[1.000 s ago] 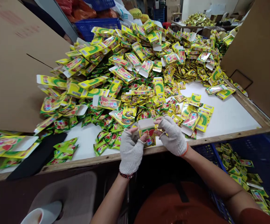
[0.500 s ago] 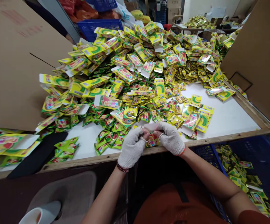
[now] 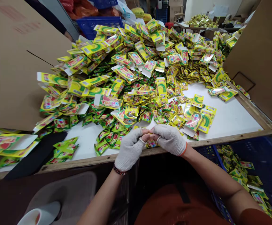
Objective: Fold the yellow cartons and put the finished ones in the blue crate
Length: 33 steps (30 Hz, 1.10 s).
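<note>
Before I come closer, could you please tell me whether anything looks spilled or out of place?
The white cup at lower left looks tilted on the grey seat, though the lens may cause that; no spill shows. The heaped boxes lie askew, several with flaps open; none looks clearly damaged.

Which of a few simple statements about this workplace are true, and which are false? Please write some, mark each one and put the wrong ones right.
1. The left hand and right hand are both gloved. True.
2. The bracelet is on the right arm. False: the bracelet is on the left arm.
3. Both hands hold one small box. True.
4. The blue crate at lower right holds nothing. False: the blue crate holds small packages.
5. A white cup is at lower left. True.
</note>
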Each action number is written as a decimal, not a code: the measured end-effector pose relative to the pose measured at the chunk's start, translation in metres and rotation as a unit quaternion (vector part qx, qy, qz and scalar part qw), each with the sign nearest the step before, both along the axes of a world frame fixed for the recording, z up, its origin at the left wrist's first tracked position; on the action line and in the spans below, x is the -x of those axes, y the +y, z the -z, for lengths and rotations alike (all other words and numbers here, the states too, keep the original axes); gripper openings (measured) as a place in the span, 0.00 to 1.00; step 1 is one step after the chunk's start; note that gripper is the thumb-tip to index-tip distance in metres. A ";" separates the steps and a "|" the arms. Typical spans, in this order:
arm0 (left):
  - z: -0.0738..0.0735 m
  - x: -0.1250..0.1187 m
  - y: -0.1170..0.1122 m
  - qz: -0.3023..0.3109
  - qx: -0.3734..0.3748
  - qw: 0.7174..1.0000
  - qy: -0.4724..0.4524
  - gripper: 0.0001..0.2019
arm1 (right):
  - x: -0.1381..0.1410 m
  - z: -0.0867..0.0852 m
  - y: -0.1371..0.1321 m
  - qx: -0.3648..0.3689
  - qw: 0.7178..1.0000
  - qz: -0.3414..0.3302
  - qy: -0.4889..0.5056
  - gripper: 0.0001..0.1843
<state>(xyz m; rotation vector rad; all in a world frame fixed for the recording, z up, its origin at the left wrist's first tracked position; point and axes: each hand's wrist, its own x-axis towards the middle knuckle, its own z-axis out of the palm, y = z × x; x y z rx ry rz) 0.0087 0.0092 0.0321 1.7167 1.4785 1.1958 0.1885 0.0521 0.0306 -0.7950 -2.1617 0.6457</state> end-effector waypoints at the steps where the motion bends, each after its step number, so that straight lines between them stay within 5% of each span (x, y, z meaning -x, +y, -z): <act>1: -0.004 0.000 0.000 0.003 0.015 1.000 0.000 0.12 | 0.001 -0.001 0.000 0.006 1.000 0.009 -0.004 0.11; 10: -0.016 -0.001 0.006 -0.024 0.021 0.999 0.031 0.13 | 0.006 -0.010 0.008 0.062 0.998 0.014 0.005 0.14; 16: 0.006 0.004 0.003 0.014 -0.087 0.994 0.059 0.11 | 0.000 -0.001 0.009 -0.036 0.999 -0.003 -0.024 0.10; 24: 0.026 0.009 -0.001 0.036 -0.185 0.979 0.078 0.14 | -0.008 0.025 0.008 -0.129 0.990 -0.026 -0.045 0.19; 30: 0.022 0.003 -0.002 -0.018 -0.029 0.999 -0.024 0.19 | 0.000 0.024 0.006 0.035 0.995 0.021 0.088 0.16; 33: 0.021 0.003 0.001 -0.054 0.001 0.996 -0.067 0.22 | -0.020 0.014 0.008 0.208 0.951 0.064 0.220 0.16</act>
